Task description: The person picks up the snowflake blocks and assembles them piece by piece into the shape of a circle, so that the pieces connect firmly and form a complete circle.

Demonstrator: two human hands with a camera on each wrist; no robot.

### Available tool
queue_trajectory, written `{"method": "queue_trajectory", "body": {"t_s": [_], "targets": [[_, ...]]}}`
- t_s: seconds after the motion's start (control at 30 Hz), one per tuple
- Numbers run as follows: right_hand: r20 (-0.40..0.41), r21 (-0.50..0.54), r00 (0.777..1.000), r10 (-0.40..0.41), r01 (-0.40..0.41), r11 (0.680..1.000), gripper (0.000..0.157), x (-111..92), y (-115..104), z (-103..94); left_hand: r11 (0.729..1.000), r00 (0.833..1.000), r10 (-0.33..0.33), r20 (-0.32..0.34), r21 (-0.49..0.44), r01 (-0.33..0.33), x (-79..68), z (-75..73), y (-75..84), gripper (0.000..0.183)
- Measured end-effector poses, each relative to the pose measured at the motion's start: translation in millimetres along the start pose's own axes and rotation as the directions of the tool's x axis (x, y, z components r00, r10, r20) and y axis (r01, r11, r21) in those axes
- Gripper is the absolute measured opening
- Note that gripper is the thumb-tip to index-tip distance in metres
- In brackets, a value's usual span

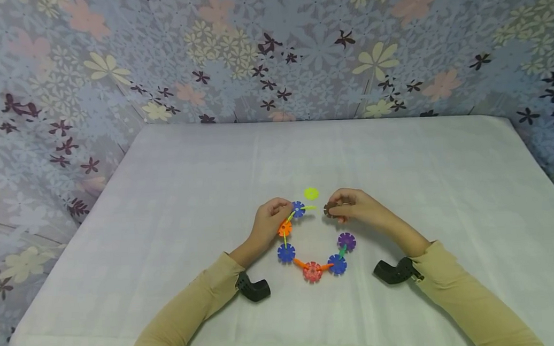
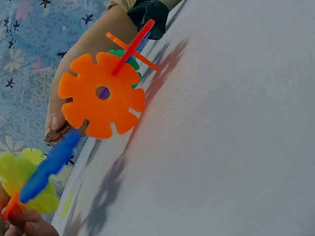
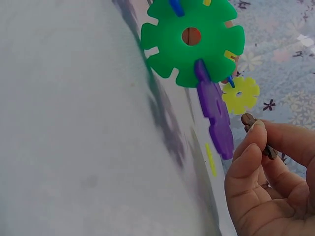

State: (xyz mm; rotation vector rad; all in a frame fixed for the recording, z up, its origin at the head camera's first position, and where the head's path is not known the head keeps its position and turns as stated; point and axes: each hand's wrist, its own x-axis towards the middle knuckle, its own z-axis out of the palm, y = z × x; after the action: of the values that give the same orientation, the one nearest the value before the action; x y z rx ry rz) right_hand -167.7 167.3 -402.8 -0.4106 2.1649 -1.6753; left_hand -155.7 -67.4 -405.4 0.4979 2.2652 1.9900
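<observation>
My left hand [image 1: 267,222] pinches one side of a curved chain of slotted plastic discs, close to an orange disc [image 1: 285,229] and a blue disc [image 1: 300,209]. A yellow disc [image 1: 310,207] seen edge-on ends the chain there. The curve runs down past another blue disc [image 1: 286,253] and a red disc [image 1: 312,272], then up by a green disc [image 3: 211,59] to a purple disc [image 1: 346,241] at its other end. Across the gap, my right hand [image 1: 356,207] pinches a separate brown disc [image 3: 249,119] between thumb and fingers, partly hidden by them.
A loose yellow disc [image 1: 311,193] lies on the table just beyond the chain's opening. White cloth [image 1: 199,162] covers the table, and a flowered curtain [image 1: 316,47] hangs along its far side. Black wrist mounts [image 1: 253,287] stick inward from both sleeves.
</observation>
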Motion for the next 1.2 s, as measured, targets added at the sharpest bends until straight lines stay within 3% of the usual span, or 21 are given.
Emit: {"method": "queue_trajectory", "body": {"t_s": [0.33, 0.83, 1.2], "targets": [[-0.005, 0.001, 1.000, -0.006, 0.006, 1.000, 0.021, 0.7, 5.3, -0.3, 0.999, 1.000, -0.004, -0.021, 0.034, 0.005, 0.0, 1.5, -2.3, 0.015], [0.000, 0.035, 1.000, 0.011, -0.011, 0.999, 0.020, 0.3, 4.2, 0.9, 0.999, 0.999, -0.029, 0.015, 0.036, 0.029, -3.1, 1.0, 2.9, 0.015], [-0.130, -0.017, 0.986, -0.100, 0.099, 0.995, 0.013, -0.4, 4.6, 8.9, 0.999, 0.998, -0.037, 0.042, 0.030, 0.036, -2.6, 1.0, 2.3, 0.017]]}}
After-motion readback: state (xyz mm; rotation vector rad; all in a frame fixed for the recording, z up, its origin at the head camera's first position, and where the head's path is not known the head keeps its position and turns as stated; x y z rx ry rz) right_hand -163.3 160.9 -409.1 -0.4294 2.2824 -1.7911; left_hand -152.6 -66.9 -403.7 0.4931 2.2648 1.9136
